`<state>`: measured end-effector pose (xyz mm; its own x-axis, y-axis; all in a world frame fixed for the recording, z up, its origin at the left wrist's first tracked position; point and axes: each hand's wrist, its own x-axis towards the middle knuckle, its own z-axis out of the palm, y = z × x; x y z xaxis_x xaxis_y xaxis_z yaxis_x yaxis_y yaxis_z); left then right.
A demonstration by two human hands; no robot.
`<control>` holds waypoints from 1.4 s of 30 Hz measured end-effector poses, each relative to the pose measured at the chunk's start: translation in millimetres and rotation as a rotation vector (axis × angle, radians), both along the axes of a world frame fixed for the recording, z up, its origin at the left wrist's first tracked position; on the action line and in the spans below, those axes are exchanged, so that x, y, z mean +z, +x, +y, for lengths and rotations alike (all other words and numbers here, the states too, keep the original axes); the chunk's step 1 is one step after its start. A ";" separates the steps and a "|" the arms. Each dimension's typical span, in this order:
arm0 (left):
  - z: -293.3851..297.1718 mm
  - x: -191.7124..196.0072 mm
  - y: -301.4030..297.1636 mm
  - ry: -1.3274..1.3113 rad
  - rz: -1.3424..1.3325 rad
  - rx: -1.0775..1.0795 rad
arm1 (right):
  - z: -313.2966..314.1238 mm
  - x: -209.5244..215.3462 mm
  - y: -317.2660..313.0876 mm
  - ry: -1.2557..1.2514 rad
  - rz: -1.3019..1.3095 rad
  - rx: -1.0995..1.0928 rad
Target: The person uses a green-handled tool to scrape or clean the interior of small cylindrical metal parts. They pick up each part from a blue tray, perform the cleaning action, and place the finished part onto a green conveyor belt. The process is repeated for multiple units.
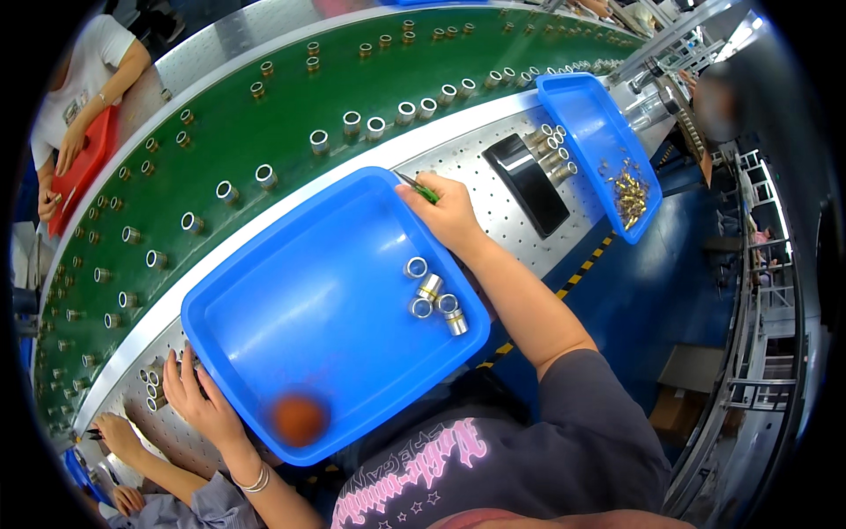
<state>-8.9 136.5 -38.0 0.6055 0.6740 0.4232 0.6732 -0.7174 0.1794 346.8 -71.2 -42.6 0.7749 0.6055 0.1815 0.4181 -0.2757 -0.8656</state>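
Note:
A large blue tray [300, 291] lies tilted in front of me, with several short silver metal sleeves [429, 286] loose near its right side. My right hand [448, 212] is closed around a small tool with a green grip [426, 191] and a dark pointed tip, at the tray's upper right corner. The tool's exact kind is hard to make out. Against the outside of the tray's left edge rests my left hand [201, 401], its fingers stretched and apart. Several sleeves [152, 388] stand on the metal bench just past those fingertips.
A green conveyor belt [291, 110] carrying many sleeves curves beyond the tray. To the right lie a black flat case [527, 185] and a blue tray [582, 115] with small brass-coloured parts [631, 198]. Co-workers' hands [70, 150] [119, 436] are at the left. A blurred reddish-brown patch covers the near tray corner.

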 end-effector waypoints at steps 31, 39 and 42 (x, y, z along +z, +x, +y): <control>3.1 -3.0 -2.1 0.106 0.159 0.110 | -2.2 6.7 5.2 -0.072 -0.072 0.043; 2.9 -3.0 -3.6 0.047 0.170 0.106 | -2.2 6.1 5.9 -0.080 -0.069 0.047; 3.9 -1.7 -4.1 0.072 0.143 0.096 | -2.2 7.5 4.9 -0.061 -0.088 0.047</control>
<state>-12.9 140.4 -39.7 0.5977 0.7026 0.3862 0.7539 -0.6564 0.0274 351.8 -73.4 -35.1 0.7285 0.6524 0.2089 0.5050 -0.3054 -0.8073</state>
